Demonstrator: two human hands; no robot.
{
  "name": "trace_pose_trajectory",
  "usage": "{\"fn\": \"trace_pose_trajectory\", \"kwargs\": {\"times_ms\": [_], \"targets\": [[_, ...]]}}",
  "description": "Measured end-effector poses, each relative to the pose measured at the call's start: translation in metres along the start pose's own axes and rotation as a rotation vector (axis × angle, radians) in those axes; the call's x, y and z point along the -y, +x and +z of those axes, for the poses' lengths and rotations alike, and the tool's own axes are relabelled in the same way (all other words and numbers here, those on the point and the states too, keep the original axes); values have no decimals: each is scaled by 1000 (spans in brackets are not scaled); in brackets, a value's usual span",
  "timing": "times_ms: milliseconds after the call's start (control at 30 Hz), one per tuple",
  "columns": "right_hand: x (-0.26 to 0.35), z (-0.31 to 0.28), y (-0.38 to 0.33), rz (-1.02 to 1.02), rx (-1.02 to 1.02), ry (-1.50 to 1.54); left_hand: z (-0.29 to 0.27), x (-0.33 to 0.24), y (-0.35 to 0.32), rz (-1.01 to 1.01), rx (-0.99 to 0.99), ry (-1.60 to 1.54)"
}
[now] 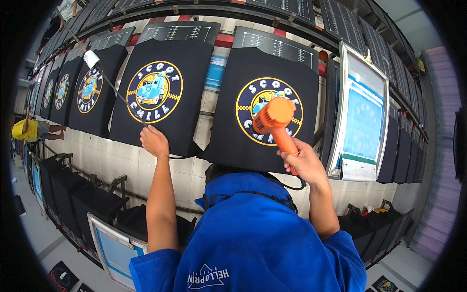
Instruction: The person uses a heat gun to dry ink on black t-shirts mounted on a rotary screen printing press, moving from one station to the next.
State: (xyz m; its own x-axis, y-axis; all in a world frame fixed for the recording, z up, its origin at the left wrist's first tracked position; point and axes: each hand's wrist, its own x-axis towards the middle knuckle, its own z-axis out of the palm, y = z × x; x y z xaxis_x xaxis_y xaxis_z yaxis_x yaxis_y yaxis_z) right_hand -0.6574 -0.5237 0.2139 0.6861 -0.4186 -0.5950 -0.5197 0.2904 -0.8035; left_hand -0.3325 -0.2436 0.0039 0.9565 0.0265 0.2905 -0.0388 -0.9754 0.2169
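My right hand point(307, 164) is wrapped round the handle of an orange hot-air gun point(278, 117). The gun hangs over a black T-shirt point(226, 92) spread on a printing board, partly covering its round yellow, white and blue scooter print point(245, 100). My left hand point(154, 141) pinches a thin dark cord point(119, 92) just below the print on the neighbouring black T-shirt point(187, 73). The cord runs up to a white connector point(91, 59) at the upper left; its lower stretch passes in front of my body.
A framed printing screen point(382, 97) with blue mesh stands right of the gun. More black printed shirts point(90, 87) line the row leftward. Behind me is another row of boards with a second screen point(109, 248). A person in yellow point(32, 129) is at the far left.
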Motion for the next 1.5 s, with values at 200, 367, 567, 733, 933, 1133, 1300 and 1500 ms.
{"fn": "trace_pose_trajectory", "kwargs": {"times_ms": [200, 367, 567, 733, 933, 1133, 1300, 1500], "targets": [[3, 27, -5, -13, 25, 18, 4, 14, -5, 36, 54, -162], [0, 30, -7, 39, 38, -43, 4, 13, -23, 46, 25, -200], [0, 36, -15, 35, -14, -95, 7, 10, -25, 35, -42, -176], [-6, 36, -20, 24, -35, -109, 6, 10, -25, 43, -62, -202], [-13, 26, -17, -22, -94, -107, -2, 9, -27, 31, -24, -224], [-4, 26, -8, -86, -99, -93, -5, -4, -50, -17, 19, -265], [-8, 3, -14, 35, 70, -117, -8, -23, -63, -41, 24, -221], [-5, -6, -16, 36, 118, -190, -6, -29, -65, -56, -13, -111]]}}
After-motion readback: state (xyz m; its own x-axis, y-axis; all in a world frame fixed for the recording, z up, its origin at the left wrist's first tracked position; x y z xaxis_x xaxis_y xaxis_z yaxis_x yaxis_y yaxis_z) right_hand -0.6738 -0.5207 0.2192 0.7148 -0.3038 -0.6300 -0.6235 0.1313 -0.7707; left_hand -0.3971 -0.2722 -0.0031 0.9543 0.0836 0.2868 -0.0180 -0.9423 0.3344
